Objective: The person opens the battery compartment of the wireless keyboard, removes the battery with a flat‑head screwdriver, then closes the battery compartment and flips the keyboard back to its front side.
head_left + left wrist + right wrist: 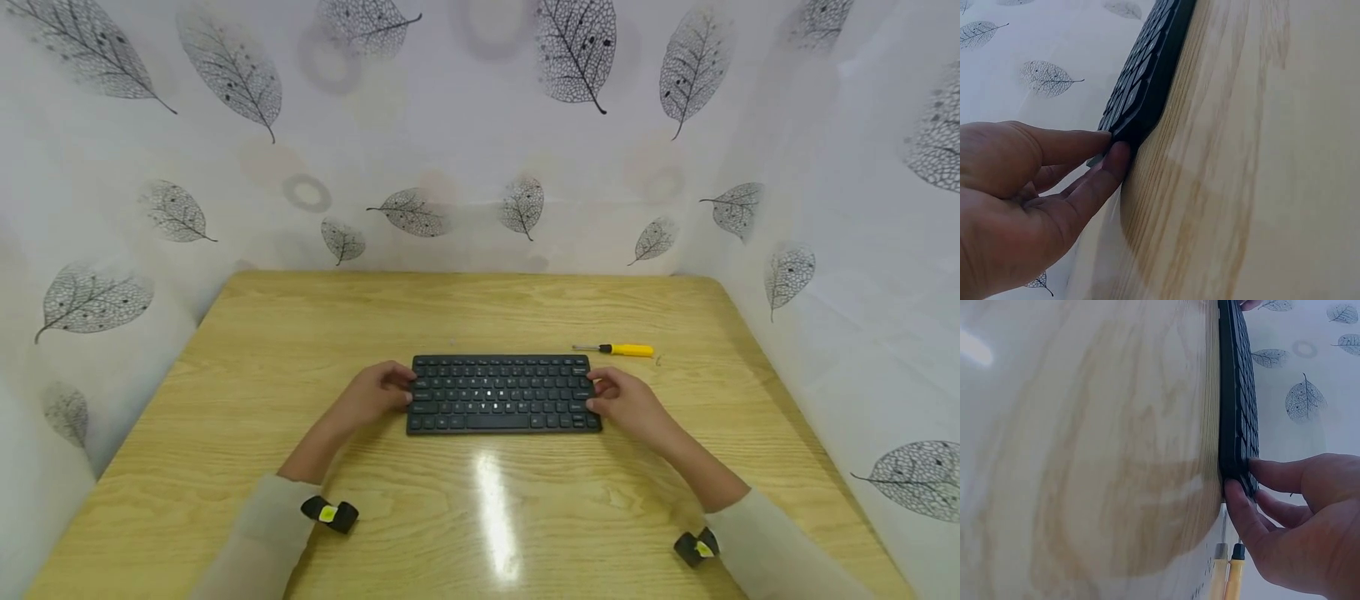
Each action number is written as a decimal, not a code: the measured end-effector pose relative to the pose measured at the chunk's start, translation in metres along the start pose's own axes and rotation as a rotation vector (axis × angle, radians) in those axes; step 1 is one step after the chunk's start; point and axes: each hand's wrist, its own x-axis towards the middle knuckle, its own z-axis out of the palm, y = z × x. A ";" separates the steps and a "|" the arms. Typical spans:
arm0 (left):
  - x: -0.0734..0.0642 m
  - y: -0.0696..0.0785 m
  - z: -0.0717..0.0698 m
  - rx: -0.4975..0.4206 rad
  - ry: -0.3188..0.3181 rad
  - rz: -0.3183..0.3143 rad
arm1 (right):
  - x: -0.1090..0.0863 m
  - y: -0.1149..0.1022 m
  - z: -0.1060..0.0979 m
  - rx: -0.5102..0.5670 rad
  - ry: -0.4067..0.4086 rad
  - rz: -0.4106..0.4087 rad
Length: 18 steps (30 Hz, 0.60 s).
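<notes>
Black keyboard (498,395), one, pinched at its short ends by left hand (372,395) and right hand (632,407).
Location: middle of the wooden counter (420,517), long sides running with the far edge. Left grip: thumb and fingers barely parted, holding the left end. Right grip: likewise narrow, holding the right end. Wood surface in front, behind and past both hands, out to the side edges; far corners rounded. One yellow-handled screwdriver (632,351), beyond the keyboard's far right corner, tip leftward; nearest obstacle on that side. One scrap (658,360) by the handle's end, too small to identify. Two black wrist units (345,517), one at each pale sleeve (262,525). Leaf-printed sheeting (450,125) behind and along both sides.
</notes>
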 end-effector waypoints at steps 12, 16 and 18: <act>0.001 0.000 0.005 -0.055 0.003 -0.016 | -0.005 0.007 -0.002 0.033 0.009 0.009; 0.003 -0.001 0.005 -0.085 0.025 -0.005 | -0.009 0.008 -0.001 0.037 0.027 0.026; 0.005 -0.001 0.004 -0.102 0.037 0.000 | -0.012 0.008 0.000 0.039 0.024 0.033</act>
